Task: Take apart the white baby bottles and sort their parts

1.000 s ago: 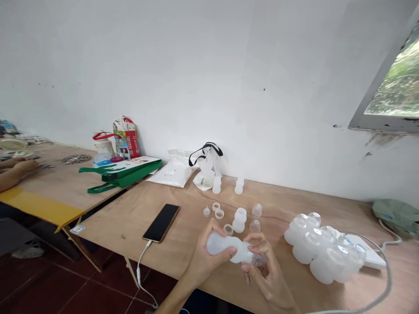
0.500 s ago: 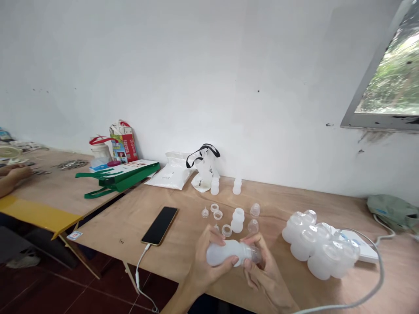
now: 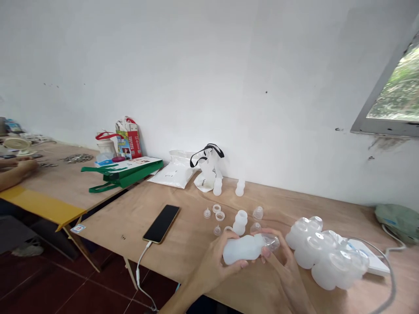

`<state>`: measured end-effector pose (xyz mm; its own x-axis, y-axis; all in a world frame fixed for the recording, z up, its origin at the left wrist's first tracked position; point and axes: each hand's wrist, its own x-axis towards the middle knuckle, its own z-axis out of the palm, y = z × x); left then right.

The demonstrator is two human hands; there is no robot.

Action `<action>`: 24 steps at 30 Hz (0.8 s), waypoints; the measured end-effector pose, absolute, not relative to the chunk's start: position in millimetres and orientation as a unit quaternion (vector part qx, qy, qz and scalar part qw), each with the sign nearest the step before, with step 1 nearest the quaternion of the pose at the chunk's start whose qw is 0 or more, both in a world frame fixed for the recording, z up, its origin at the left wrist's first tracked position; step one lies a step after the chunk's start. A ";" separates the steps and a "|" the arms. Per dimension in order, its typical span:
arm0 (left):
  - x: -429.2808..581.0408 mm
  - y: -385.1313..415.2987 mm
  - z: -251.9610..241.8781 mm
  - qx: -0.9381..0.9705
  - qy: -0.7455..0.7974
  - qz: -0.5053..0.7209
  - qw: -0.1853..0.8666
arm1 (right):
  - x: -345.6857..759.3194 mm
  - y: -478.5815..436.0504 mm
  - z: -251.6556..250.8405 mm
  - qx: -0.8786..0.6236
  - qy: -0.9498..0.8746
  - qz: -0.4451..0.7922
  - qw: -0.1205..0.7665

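Observation:
A translucent white baby bottle [image 3: 242, 249] lies sideways between my hands, its clear domed cap [image 3: 271, 242] pointing right. My left hand [image 3: 220, 257] is wrapped round the bottle's base end. At the neck and cap, the fingers of my right hand [image 3: 278, 255] are closed on the same bottle. Just behind stands an uncapped bottle body [image 3: 240, 223]. To its left are ring collars [image 3: 220, 216] and clear nipples [image 3: 207, 213]; one ring is partly hidden by my left hand. Clear caps [image 3: 258, 213] sit to the right, one partly covered by my right fingers.
Several capped bottles [image 3: 322, 253] cluster at the right, beside a white box [image 3: 368, 256] and a grey cable. A phone [image 3: 161, 223] charges at the left. Bags [image 3: 175, 171] and two small bottles [image 3: 240, 188] stand near the wall. Another person's hands [image 3: 22, 168] rest on the far-left table.
My hands and the bottle have shifted to the right in view. The bottle has turned slightly, showing more of its body and cap. The whole view has shifted a little too.

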<state>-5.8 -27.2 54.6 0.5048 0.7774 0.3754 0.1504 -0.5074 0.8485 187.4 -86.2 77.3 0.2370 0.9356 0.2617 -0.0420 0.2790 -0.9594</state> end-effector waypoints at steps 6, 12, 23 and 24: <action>-2.5 -29.7 55.1 0.760 0.297 0.405 0.412 | 198.9 -90.1 76.2 -0.425 -0.491 0.415 0.637; 0.5 -32.6 66.5 0.764 0.286 0.347 0.463 | 196.2 -80.4 63.6 -0.415 -0.464 0.432 0.652; 9.3 -32.8 41.4 0.746 0.297 0.317 0.505 | 197.6 -74.5 67.6 -0.469 -0.523 0.431 0.567; 10.3 -33.9 40.0 0.754 0.299 0.309 0.497 | 198.9 -74.9 68.3 -0.472 -0.531 0.438 0.550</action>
